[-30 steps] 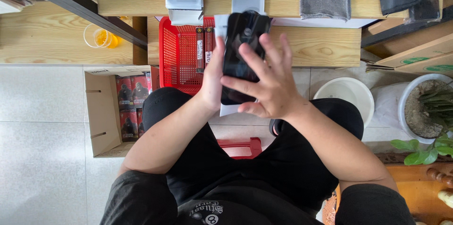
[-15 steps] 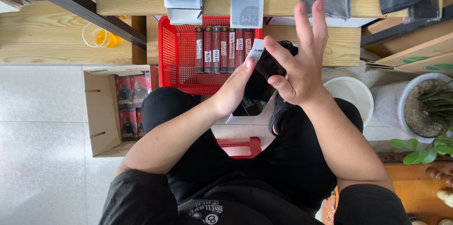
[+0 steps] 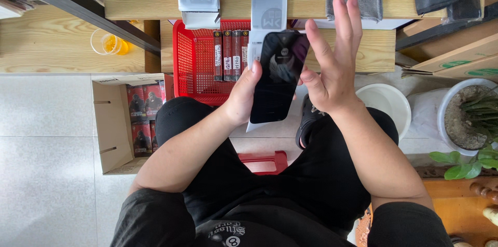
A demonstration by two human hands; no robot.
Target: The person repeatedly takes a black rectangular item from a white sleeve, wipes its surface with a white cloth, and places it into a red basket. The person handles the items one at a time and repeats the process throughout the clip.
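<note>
Gripping the glossy black rectangular glass sheet (image 3: 276, 76), the left hand (image 3: 243, 97) has its fingers clamped on the left edge. The right hand (image 3: 332, 65) touches its right edge, fingers spread apart.

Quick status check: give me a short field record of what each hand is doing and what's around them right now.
left hand: holds the dark glass panel by its left edge
right hand: fingers spread, thumb touching the panel's right edge
behind panel: white sheet, partly hidden
red basket: below the wooden bench, a row of slim boxes inside
cardboard box: on the floor at left, printed packs inside
white bucket: at right, beside a potted plant
</note>
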